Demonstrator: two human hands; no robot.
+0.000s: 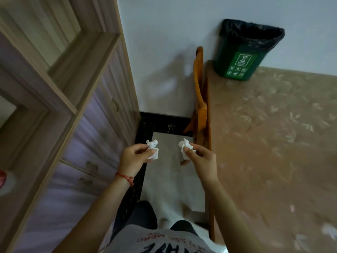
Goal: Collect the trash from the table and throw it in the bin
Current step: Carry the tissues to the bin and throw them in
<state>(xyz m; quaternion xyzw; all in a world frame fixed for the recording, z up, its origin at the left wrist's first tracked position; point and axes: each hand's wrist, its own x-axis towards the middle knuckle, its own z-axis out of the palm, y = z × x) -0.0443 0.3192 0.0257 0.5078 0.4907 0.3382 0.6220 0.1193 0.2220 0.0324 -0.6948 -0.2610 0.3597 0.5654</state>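
Observation:
My left hand (134,156) pinches a crumpled white tissue (152,147) over the floor, left of the table. My right hand (201,158) grips a second crumpled white tissue (185,147) close to the table's left edge. The two hands are level and a short gap apart. A green bin (240,63) lined with a black bag stands on the far left corner of the table (264,143), against the wall, well beyond both hands.
The table wears a beige leaf-patterned cover. An orange wooden chair (199,106) is tucked against its left side. A pale wooden cabinet (73,125) with drawers fills the left. Between them runs a narrow strip of tiled floor (169,176).

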